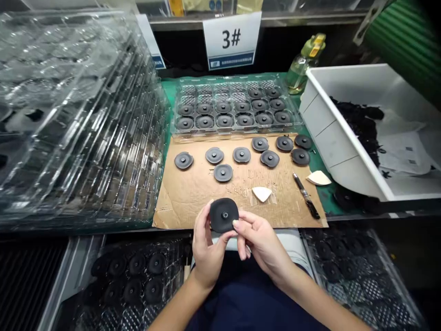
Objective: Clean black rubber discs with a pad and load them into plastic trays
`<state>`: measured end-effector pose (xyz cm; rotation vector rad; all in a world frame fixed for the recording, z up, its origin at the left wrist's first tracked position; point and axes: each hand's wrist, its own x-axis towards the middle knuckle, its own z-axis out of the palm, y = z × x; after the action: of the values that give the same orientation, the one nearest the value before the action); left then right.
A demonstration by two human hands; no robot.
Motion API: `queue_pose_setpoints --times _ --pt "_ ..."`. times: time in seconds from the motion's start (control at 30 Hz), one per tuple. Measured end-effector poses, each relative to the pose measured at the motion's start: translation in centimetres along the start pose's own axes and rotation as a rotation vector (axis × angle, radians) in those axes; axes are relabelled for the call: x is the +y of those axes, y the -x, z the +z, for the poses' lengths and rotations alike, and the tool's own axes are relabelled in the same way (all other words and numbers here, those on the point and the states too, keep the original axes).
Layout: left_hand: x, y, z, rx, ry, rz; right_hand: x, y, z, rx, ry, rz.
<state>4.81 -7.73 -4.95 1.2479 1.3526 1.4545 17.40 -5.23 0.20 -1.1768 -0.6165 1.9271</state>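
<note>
A dark rounded-square rubber-like disc (218,223) with a small central stud is held up just above the front edge of the cardboard sheet (186,197). My left hand (208,250) grips it along its left and lower edge. With thumb and fingers, my right hand (257,236) pinches its lower right corner. Several similar discs lie on the cardboard, among them a near one (223,173). A white wedge-shaped pad (262,194) lies beyond my right hand, and a craft knife (306,195) rests farther right.
Behind the cardboard is a clear tray (237,131) partly filled with discs. Stacked clear trays (138,119) stand at left. A white bin (347,179) with black scraps is at right, beside a spray bottle (299,69). More disc trays (132,280) sit below the table edge.
</note>
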Motion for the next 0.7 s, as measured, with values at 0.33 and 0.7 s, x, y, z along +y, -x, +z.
queue_pose_setpoints --times 0.33,0.7 --pt "1.2 -3.8 1.3 -0.151 0.155 -0.186 -2.1 -2.5 -3.3 -0.043 0.076 0.087" --pt "0.8 -6.4 0.5 -0.318 0.334 -0.546 -3.9 -4.3 -5.4 -0.090 0.225 0.091"
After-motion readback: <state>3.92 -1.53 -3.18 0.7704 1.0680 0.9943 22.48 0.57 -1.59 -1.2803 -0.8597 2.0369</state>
